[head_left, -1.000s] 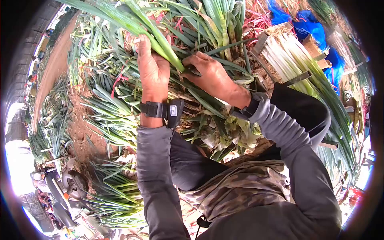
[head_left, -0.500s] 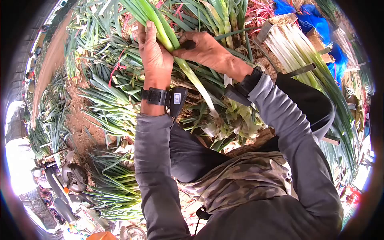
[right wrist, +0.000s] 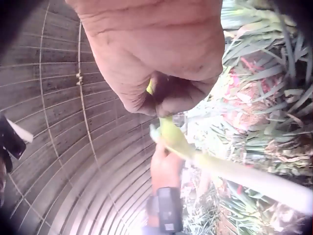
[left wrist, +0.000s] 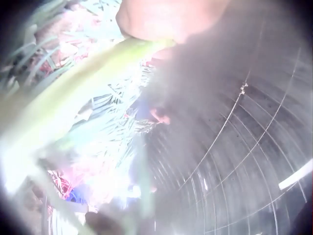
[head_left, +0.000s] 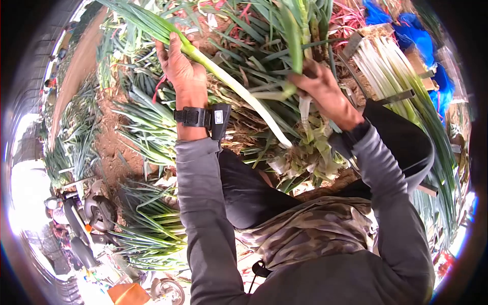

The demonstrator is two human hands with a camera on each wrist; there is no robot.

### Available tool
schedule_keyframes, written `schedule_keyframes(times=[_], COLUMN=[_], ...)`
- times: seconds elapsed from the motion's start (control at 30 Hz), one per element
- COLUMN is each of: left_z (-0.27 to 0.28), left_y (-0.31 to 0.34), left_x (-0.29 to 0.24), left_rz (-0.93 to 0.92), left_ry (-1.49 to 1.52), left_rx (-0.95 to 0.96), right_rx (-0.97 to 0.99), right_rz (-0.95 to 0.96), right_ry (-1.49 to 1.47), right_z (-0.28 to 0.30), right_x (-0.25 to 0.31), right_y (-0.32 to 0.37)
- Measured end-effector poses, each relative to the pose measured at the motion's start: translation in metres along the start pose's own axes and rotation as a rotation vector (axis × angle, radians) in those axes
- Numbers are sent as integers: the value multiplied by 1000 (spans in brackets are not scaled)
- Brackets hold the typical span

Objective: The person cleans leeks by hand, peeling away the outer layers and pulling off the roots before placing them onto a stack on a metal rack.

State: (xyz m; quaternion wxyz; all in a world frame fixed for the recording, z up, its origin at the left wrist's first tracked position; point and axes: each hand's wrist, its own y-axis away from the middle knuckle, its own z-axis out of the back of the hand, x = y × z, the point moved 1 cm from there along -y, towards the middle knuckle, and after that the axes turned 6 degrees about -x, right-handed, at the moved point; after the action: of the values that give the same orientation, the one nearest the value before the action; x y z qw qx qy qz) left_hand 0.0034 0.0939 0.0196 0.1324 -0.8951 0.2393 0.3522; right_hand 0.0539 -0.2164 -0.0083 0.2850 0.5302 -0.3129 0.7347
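My left hand [head_left: 185,68] grips a long green onion [head_left: 239,89] at its green part. Its white shaft slants down to the right, over the pile, and its green leaves reach to the upper left. My right hand [head_left: 323,94], apart from the shaft in the head view, pinches a stripped outer leaf [head_left: 294,48], blurred, with a pale end sticking out leftward. In the right wrist view, curled right fingers pinch yellow-green leaf in front of the left hand [right wrist: 166,169]. The left wrist view is washed out, showing the pale stalk [left wrist: 73,90] under the left hand.
Limp discarded leaves [head_left: 315,152] lie below the hands, beside the person's knees. At right, a bundle of white-stemmed green onions [head_left: 381,63] rests in a metal frame [head_left: 396,97]. More leafy heaps [head_left: 147,127] lie left, with a parked motorbike [head_left: 86,223] beyond.
The right hand has moved from the stalk beside the left hand off to the right, with a stripped leaf in its fingers. The white shaft has come into view, and the left hand has shifted slightly left.
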Motion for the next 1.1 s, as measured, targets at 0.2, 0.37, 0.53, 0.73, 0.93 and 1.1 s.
schedule_keyframes(times=[0.2,0.37,0.53,0.73,0.93,1.1], left_z=[3,-11,-15,-25,-30,-31], left_y=[-12,2,12,29,30,35], left_x=[-30,-23,2,13,18,25], left_rz=[-190,-139,-73,-79,-89,-118], left_ry=[-96,-173,-144,-4,1,0], left_rx=[43,121,192,194,193,162], right_rx=[663,125,-130,-234,-191,-383], right_rz=[-142,98,235,237,137,309], right_ry=[1102,518,261,252,215,323], right_z=[29,-23,-83,-94,-84,-88], right_x=[-148,-65,-10,-19,-19,-19], right_y=[106,36,-47,-58,-60,-52])
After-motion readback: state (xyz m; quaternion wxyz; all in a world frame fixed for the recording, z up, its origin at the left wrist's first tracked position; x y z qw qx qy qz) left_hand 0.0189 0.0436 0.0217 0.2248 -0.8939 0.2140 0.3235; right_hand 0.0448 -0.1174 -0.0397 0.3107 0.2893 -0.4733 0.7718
